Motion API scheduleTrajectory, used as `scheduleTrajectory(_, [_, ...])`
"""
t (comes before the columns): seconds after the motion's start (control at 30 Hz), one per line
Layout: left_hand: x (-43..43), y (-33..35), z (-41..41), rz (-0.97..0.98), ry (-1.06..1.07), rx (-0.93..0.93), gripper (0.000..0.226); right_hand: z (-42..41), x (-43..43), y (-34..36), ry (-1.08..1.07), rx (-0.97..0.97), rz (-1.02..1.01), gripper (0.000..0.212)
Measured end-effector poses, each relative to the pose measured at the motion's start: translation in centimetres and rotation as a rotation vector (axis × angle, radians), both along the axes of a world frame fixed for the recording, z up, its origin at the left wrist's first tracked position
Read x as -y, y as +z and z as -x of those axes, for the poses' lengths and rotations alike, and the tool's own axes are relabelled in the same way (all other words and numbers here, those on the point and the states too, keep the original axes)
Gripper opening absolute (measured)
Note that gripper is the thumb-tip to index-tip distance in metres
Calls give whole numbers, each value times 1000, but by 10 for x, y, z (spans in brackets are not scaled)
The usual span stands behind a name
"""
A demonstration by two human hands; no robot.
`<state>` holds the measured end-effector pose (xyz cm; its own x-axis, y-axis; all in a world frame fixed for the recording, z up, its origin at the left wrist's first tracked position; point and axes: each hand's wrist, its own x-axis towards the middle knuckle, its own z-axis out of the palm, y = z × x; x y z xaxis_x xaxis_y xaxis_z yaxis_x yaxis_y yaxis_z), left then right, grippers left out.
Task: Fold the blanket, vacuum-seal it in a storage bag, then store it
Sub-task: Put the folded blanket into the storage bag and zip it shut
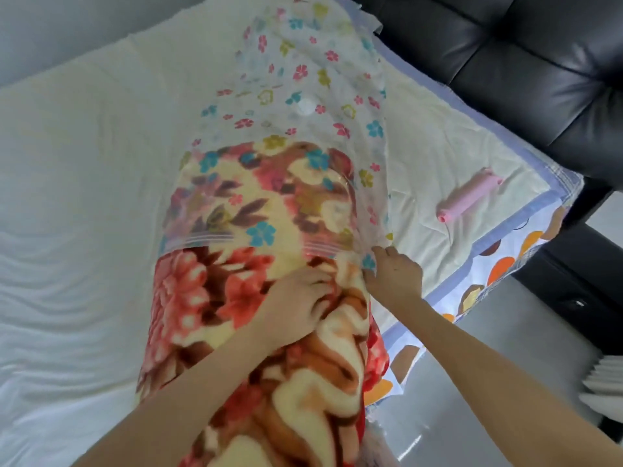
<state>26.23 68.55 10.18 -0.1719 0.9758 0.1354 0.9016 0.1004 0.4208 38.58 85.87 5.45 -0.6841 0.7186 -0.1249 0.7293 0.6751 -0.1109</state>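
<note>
Lying on bed (84,163): blanket (209,298), folded floral fleece, far half inside the bag, near half outside
Storage bag (303,62): clear, flower-printed, mouth across the blanket's middle
Left hand (296,298): fingers curled into the blanket
Right hand (394,278): pinching the bag's mouth edge, near the left hand, not touching it
Pink tube (467,198): on the quilt (438,146), right of the bag

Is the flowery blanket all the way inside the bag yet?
No, only the far part of the blanket lies inside the storage bag; the rest sticks out past its open mouth.
</note>
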Motion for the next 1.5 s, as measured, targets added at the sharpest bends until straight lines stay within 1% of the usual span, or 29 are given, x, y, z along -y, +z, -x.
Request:
scheduleTrajectory(0.03, [11, 7, 10, -51, 57, -52, 30, 7, 4, 1, 69, -23, -60, 38])
scheduleTrajectory(0.1, [44, 14, 44, -104, 309, -164, 32, 20, 14, 8, 156, -145, -134, 45])
scheduleTrajectory(0.17, [69, 11, 83, -31, 539, -226, 43, 29, 28, 15, 257, -196, -154, 51])
scheduleTrajectory(0.2, [76, 7, 99, 33, 592, -241, 51, 33, 34, 16, 298, -188, -186, 50])
scheduleTrajectory(0.23, [81, 0, 114, 81, 602, -258, 55, 39, 36, 16, 323, -161, -227, 44])
scheduleTrajectory(0.3, [79, -7, 138, 169, 563, -264, 60, 53, 36, 15, 356, -107, -288, 26])
scheduleTrajectory(0.33, [76, -8, 149, 183, 510, -271, 56, 56, 38, 17, 384, -66, -320, 24])
scheduleTrajectory(0.37, [73, -10, 159, 182, 422, -299, 49, 54, 41, 20, 421, -56, -358, 20])
scheduleTrajectory(0.43, [80, -10, 165, 141, 203, -386, 37, 35, 53, 24, 560, -131, -431, 14])
scheduleTrajectory(0.53, [130, -19, 144, 91, -105, -504, 19, -20, 93, 20, 776, -218, -481, 32])
scheduleTrajectory(0.57, [148, -22, 133, 83, -170, -515, 18, -31, 103, 19, 791, -223, -460, 37])
scheduleTrajectory(0.6, [161, -25, 123, 70, -209, -506, 18, -37, 111, 17, 779, -190, -428, 33])
scheduleTrajectory(0.63, [168, -26, 118, 69, -222, -480, 20, -39, 117, 15, 760, -140, -408, 25])
scheduleTrajectory(0.7, [173, -30, 124, 41, -154, -450, 31, -29, 125, 21, 677, -52, -414, 7])
scheduleTrajectory(0.77, [176, -39, 142, -19, -18, -422, 40, -18, 130, 25, 596, -24, -477, 12])
scheduleTrajectory(0.8, [180, -44, 151, -16, 62, -379, 40, -10, 133, 32, 562, -28, -475, 14])
scheduleTrajectory(0.87, [190, -55, 167, 32, 272, -223, 39, 16, 139, 41, 534, -77, -460, 20])
scheduleTrajectory(0.97, [202, -72, 190, 103, 539, 17, 49, 70, 155, 49, 581, -140, -441, 28])
scheduleTrajectory(1.03, [204, -79, 201, 112, 686, 199, 52, 107, 173, 50, 624, -133, -453, 41])
scheduleTrajectory(1.07, [204, -79, 204, 113, 783, 310, 56, 126, 183, 50, 637, -115, -466, 44])
scheduleTrajectory(1.1, [203, -82, 207, 125, 896, 467, 66, 144, 192, 46, 651, -94, -482, 44])
scheduleTrajectory(1.17, [203, -94, 213, 210, 1063, 893, 86, 178, 208, 38, 667, -39, -499, 46])
scheduleTrajectory(1.2, [203, -100, 215, 254, 1071, 1115, 89, 193, 214, 34, 675, 1, -499, 47])
scheduleTrajectory(1.23, [206, -108, 218, 289, 1044, 1282, 87, 207, 219, 31, 676, 40, -507, 48])
scheduleTrajectory(1.27, [211, -116, 219, 320, 1005, 1373, 84, 218, 222, 26, 676, 87, -527, 50])
scheduleTrajectory(1.3, [218, -125, 217, 334, 975, 1432, 82, 228, 224, 19, 679, 112, -547, 53])
scheduleTrajectory(1.37, [236, -157, 215, 351, 942, 1559, 86, 248, 234, 15, 696, 146, -566, 54])
scheduleTrajectory(1.43, [253, -176, 205, 357, 859, 1669, 87, 267, 242, 13, 774, 176, -562, 52])
scheduleTrajectory(1.5, [258, -182, 189, 202, 835, 1794, 74, 284, 250, 1, 846, 297, -542, 44])
